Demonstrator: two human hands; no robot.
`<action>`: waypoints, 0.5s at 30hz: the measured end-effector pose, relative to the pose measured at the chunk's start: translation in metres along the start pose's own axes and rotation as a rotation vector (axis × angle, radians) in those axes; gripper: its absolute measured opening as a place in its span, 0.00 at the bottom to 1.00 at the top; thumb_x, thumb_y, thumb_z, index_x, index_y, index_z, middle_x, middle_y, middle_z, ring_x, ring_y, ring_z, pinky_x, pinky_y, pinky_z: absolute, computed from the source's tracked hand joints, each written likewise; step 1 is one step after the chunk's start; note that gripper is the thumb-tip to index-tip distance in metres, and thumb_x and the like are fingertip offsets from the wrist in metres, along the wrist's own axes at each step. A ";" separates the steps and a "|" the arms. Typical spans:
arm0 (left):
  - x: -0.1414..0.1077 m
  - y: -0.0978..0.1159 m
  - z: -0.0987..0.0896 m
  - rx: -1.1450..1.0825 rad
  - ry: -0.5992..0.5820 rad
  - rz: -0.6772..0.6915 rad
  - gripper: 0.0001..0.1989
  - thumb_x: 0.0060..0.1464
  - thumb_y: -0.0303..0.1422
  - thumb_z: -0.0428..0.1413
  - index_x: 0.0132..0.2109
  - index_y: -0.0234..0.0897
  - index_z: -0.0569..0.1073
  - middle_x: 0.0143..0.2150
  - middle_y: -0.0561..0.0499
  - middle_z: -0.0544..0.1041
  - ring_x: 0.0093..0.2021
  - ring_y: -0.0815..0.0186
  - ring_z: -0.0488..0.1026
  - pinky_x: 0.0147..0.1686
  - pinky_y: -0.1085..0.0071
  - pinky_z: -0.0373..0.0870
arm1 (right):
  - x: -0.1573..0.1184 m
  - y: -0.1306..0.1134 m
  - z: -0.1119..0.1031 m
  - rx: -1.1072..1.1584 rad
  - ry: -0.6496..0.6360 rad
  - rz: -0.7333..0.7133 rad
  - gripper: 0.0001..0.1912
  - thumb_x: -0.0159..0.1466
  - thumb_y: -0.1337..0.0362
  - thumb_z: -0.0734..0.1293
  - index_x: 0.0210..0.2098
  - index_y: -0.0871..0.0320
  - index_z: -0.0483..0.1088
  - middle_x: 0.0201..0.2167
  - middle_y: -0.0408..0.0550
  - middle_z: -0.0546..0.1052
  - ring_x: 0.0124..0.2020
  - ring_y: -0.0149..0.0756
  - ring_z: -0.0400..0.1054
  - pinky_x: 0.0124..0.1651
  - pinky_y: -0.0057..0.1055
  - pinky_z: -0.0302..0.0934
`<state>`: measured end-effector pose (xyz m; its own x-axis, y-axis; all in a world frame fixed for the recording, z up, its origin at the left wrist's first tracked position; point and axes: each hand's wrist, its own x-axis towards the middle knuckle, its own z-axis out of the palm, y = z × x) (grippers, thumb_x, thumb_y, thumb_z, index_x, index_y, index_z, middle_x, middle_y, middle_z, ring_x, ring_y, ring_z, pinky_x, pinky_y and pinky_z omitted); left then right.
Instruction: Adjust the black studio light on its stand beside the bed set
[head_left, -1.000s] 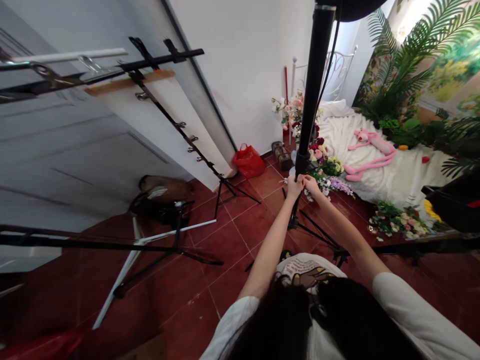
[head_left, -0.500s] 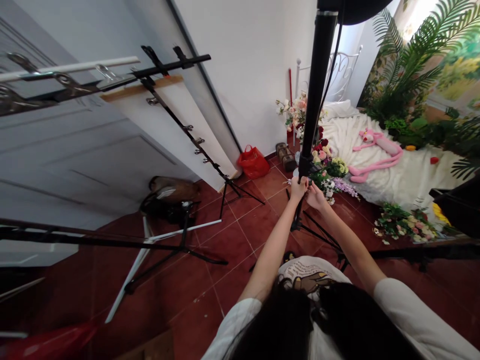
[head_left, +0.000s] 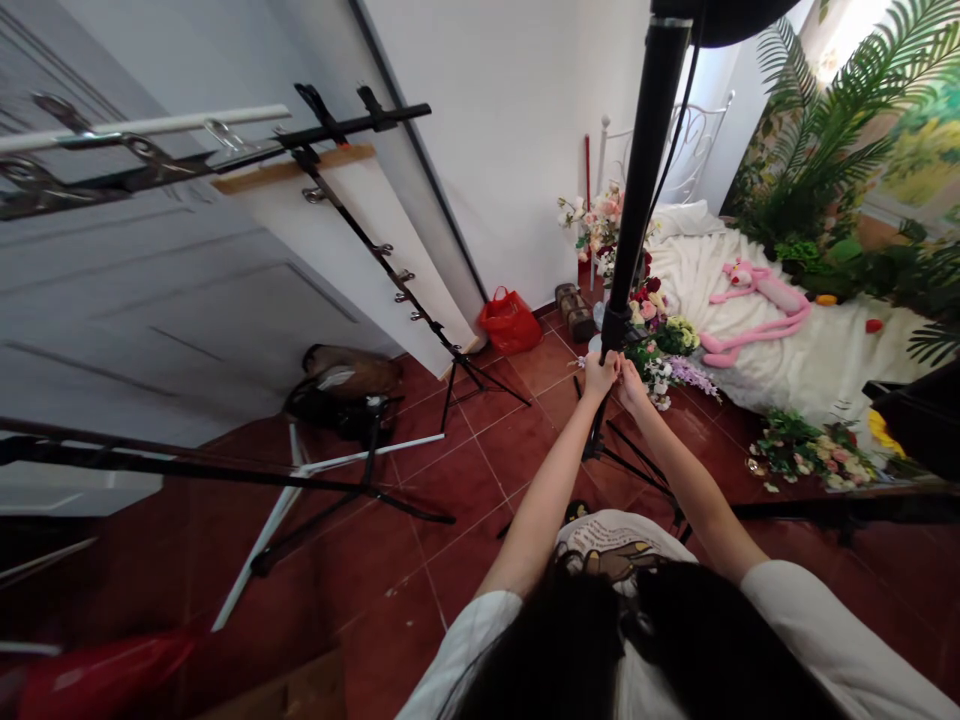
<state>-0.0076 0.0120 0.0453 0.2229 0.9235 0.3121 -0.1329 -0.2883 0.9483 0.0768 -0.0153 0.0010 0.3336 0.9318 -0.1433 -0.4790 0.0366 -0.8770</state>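
A black light stand rises in front of me, leaning slightly to the right toward its top. My left hand is wrapped around its pole, just below a thick black collar. Close beside it, my right hand has its fingers pinched together against the right side of the pole. Whatever small part lies between those fingertips is hidden. A dark lamp head or shade sits at the stand's top, cut off by the frame, and a thin cable hangs along the pole. The stand's legs spread on the floor below.
Artificial flowers crowd behind the stand, near a bed with a white cover and pink plush toy. Leftward are a clip-hung backdrop stand, a red bag and white poles. A black stand leg lies right.
The view has shifted slightly, so the stand appears a little farther right. My right hand's fingers have closed in nearer to my left hand, which keeps its grip on the pole.
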 end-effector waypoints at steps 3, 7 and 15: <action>0.000 0.000 0.000 -0.003 0.004 -0.010 0.39 0.52 0.71 0.45 0.15 0.41 0.60 0.12 0.54 0.60 0.14 0.70 0.59 0.18 0.71 0.56 | 0.000 -0.004 0.008 -0.009 0.103 -0.049 0.34 0.54 0.41 0.77 0.20 0.53 0.53 0.16 0.33 0.59 0.21 0.27 0.56 0.26 0.26 0.54; -0.002 -0.003 0.000 0.050 0.023 -0.037 0.37 0.57 0.67 0.45 0.17 0.41 0.61 0.13 0.54 0.62 0.15 0.70 0.60 0.19 0.71 0.57 | -0.004 -0.010 0.012 -0.048 0.164 -0.023 0.33 0.52 0.42 0.79 0.19 0.53 0.55 0.15 0.33 0.60 0.19 0.25 0.54 0.24 0.25 0.52; -0.029 -0.013 -0.004 0.218 0.139 0.041 0.25 0.61 0.58 0.54 0.40 0.39 0.76 0.37 0.45 0.80 0.42 0.58 0.78 0.46 0.63 0.74 | -0.044 -0.017 -0.043 0.025 0.183 0.165 0.18 0.56 0.51 0.78 0.29 0.55 0.71 0.19 0.35 0.69 0.20 0.25 0.62 0.25 0.23 0.60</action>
<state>-0.0161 -0.0103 0.0241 0.0851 0.9315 0.3536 0.0756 -0.3599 0.9299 0.1051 -0.0729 0.0020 0.3896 0.8452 -0.3659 -0.5584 -0.0992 -0.8237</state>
